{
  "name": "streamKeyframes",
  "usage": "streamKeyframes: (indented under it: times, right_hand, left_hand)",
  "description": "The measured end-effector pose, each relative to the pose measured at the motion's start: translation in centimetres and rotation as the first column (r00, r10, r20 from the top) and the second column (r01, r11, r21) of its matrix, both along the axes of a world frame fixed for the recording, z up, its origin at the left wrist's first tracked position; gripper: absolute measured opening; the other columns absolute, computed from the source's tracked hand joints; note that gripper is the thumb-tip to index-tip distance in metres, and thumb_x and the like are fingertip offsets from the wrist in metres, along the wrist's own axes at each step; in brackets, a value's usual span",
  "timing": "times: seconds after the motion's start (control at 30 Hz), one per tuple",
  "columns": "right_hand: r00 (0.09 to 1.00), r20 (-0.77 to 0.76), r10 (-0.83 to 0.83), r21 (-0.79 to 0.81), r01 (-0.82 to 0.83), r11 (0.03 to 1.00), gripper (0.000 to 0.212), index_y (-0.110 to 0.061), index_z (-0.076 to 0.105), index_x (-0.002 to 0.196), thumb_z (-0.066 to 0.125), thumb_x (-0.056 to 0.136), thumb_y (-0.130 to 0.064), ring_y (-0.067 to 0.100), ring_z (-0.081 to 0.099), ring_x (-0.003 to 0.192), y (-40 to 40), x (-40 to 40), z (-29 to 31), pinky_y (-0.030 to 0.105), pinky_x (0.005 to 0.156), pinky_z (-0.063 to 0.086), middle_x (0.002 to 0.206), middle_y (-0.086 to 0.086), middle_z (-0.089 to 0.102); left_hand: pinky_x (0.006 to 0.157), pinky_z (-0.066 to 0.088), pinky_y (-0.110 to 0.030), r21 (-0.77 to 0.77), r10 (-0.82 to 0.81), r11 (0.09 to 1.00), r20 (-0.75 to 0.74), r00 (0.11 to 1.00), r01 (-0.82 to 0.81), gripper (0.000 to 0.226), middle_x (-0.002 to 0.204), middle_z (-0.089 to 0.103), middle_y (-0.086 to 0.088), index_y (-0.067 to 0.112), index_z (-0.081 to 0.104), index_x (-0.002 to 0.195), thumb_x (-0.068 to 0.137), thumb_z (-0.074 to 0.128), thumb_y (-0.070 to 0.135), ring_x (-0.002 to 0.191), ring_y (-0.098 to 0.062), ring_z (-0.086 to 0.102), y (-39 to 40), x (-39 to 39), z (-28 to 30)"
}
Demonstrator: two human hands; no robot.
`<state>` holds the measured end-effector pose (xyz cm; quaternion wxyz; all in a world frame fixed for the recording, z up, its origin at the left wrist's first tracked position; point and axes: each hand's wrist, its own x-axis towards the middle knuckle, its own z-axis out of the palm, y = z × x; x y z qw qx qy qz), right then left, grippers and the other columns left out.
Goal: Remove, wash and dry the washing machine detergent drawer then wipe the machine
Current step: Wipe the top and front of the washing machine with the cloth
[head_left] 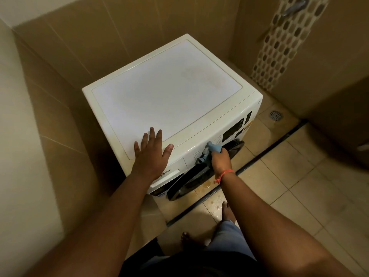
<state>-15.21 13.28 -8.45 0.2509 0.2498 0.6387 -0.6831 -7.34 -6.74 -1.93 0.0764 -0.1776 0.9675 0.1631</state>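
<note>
- Washing machine (167,92) sits centre frame in a tiled corner, front facing lower right.
- My left hand (151,150) lies flat on the top's near edge, fingers spread, holding nothing.
- My right hand (220,158) is clamped on a blue cloth (212,147), pressed against the front panel just above the dark round door (199,176).
- Detergent drawer (167,177) is seated in its slot, just below my left wrist.
- Wet patches on the floor tiles (214,203) near my foot, lower centre.
- Floor drain (276,115) at right.
</note>
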Motion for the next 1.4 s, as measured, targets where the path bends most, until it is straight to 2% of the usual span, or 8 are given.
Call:
streamKeyframes:
  times: [0.23, 0.43, 0.63, 0.83, 0.93, 1.0, 1.1, 1.4]
  right_hand:
    - [0.98, -0.158, 0.123, 0.348, -0.062, 0.936, 0.024, -0.009, 0.054, 0.121, 0.045, 0.099, -0.018, 0.023, 0.06, 0.094, 1.3, -3.9, 1.2, 0.034, 0.078, 0.049, 0.11, 0.01, 0.062]
    - [0.989, -0.125, 0.084, 0.388, -0.03, 0.921, 0.039, -0.013, 0.035, 0.135, 0.038, 0.103, -0.035, 0.03, 0.055, 0.112, 0.8, -6.8, 1.1, 0.046, 0.099, 0.048, 0.132, 0.012, 0.047]
    - [0.965, -0.164, 0.203, 0.357, -0.134, 0.924, 0.045, -0.004, 0.039, 0.132, 0.043, 0.102, -0.037, 0.023, 0.049, 0.109, 1.5, -7.1, 0.6, 0.03, 0.095, 0.041, 0.136, 0.013, 0.041]
    - [0.953, -0.131, 0.273, 0.314, -0.221, 0.923, 0.075, -0.017, 0.049, 0.126, 0.032, 0.085, -0.076, 0.021, 0.058, 0.104, 3.1, -9.9, -1.4, 0.033, 0.09, 0.053, 0.125, 0.008, 0.051]
    - [0.878, -0.203, 0.434, 0.252, -0.382, 0.889, 0.036, -0.013, 0.059, 0.122, 0.041, 0.101, -0.036, 0.008, 0.054, 0.1, 4.1, -9.2, 0.2, 0.007, 0.087, 0.042, 0.111, 0.001, 0.055]
    - [0.863, -0.203, 0.463, 0.24, -0.414, 0.878, 0.027, -0.011, 0.061, 0.119, 0.041, 0.104, -0.017, 0.008, 0.047, 0.102, 5.0, -9.4, -0.3, 0.01, 0.093, 0.035, 0.107, -0.003, 0.047]
    - [0.862, -0.165, 0.479, 0.231, -0.439, 0.868, 0.023, -0.009, 0.065, 0.111, 0.043, 0.101, -0.01, 0.018, 0.051, 0.108, 5.7, -10.1, -2.4, 0.03, 0.102, 0.042, 0.112, 0.004, 0.053]
    - [0.926, -0.128, 0.356, 0.145, -0.338, 0.93, 0.026, -0.016, 0.05, 0.124, 0.038, 0.104, -0.026, 0.016, 0.043, 0.117, 5.7, -10.3, -1.5, 0.029, 0.107, 0.036, 0.13, 0.004, 0.041]
  left_hand:
    - [0.119, 0.0, -0.055, -0.023, -0.087, 0.996, -0.004, 0.996, 0.087, 0.067, 0.166, 0.002, -0.007, 0.019, 0.013, 0.157, 0.101, 0.026, 0.054, 0.152, -0.027, 0.001, 0.9, -1.9, -0.6]
    - [0.119, 0.001, -0.058, -0.136, -0.157, 0.977, 0.049, 0.986, 0.162, 0.074, 0.166, 0.001, -0.008, 0.02, 0.009, 0.157, 0.095, 0.013, 0.062, 0.152, -0.029, 0.0, 2.4, -4.7, -1.2]
    - [0.118, -0.003, -0.057, -0.187, -0.19, 0.958, 0.144, 0.971, 0.216, 0.084, 0.165, -0.007, -0.007, 0.024, -0.001, 0.157, 0.087, -0.003, 0.07, 0.152, -0.03, -0.006, 5.9, -9.6, -1.2]
    - [0.119, -0.002, -0.057, -0.166, -0.15, 0.971, 0.138, 0.979, 0.172, 0.077, 0.165, -0.008, -0.006, 0.023, 0.001, 0.157, 0.093, 0.007, 0.064, 0.152, -0.028, -0.008, 9.3, -15.5, -0.3]
    - [0.12, -0.002, -0.056, -0.148, -0.098, 0.982, 0.142, 0.985, 0.119, 0.078, 0.165, -0.008, -0.006, 0.023, 0.0, 0.157, 0.092, 0.007, 0.064, 0.152, -0.027, -0.008, 10.8, -18.0, 0.1]
    - [0.12, -0.002, -0.055, -0.148, -0.094, 0.982, 0.137, 0.986, 0.114, 0.081, 0.165, -0.008, -0.006, 0.023, 0.0, 0.157, 0.088, 0.004, 0.065, 0.152, -0.027, -0.008, 11.4, -18.9, 0.4]
    - [0.12, -0.003, -0.055, -0.132, -0.073, 0.987, 0.126, 0.989, 0.09, 0.081, 0.165, -0.007, -0.006, 0.022, 0.002, 0.158, 0.089, 0.005, 0.065, 0.152, -0.026, -0.007, 11.6, -19.5, 0.4]
    - [0.12, -0.003, -0.056, -0.157, -0.112, 0.977, 0.196, 0.974, 0.144, 0.078, 0.165, -0.007, -0.006, 0.022, 0.001, 0.157, 0.092, 0.008, 0.064, 0.152, -0.027, -0.008, 10.6, -19.6, -0.7]
